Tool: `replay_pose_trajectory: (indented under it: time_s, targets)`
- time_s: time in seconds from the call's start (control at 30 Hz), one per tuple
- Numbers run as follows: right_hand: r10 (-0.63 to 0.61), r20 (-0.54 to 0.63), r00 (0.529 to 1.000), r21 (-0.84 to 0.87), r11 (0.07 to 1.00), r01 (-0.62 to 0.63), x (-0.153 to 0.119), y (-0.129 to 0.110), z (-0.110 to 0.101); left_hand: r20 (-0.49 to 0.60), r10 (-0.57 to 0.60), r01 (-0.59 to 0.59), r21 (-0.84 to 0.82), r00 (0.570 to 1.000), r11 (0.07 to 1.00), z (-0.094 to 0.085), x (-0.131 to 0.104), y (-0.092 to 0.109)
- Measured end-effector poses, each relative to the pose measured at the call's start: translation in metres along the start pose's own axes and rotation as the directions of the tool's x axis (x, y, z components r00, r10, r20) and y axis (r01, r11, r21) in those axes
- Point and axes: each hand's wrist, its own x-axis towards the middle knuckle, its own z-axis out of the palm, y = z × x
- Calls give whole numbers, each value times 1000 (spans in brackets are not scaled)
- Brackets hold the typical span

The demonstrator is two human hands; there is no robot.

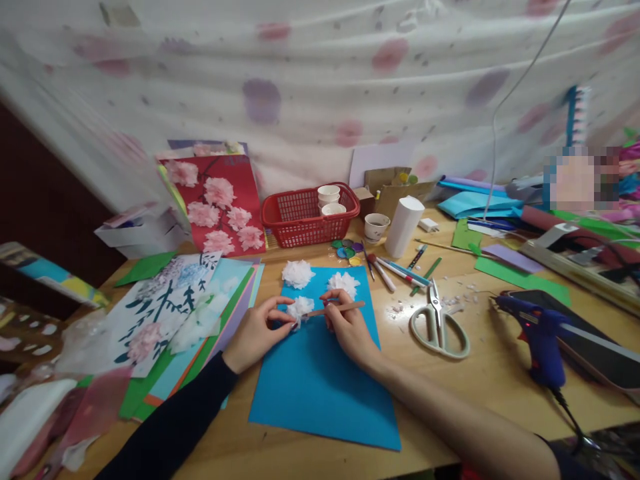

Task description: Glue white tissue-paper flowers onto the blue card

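Lying between left grip (259, 331) and right grip (349, 330) — a white flower (301, 307).

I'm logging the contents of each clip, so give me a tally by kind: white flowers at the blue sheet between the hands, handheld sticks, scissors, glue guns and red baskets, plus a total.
White flowers: 3
Handheld stick: 1
Scissors: 1
Glue gun: 1
Red basket: 1
Total: 7
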Motion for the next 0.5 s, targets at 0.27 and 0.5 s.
replay_pose_trajectory:
  time_s: [0.27, 0.5]
  targets:
    - [30, 10, 1000, 48, 998, -30, -3, -5, 0, -107, 166, -142, 201, 980, 969, 3, 7, -5]
    - [-20, 95, 995, -31, 999, 23, -6, -7, 2, -98, 272, -239, 257, 957, 936, 5, 7, -7]
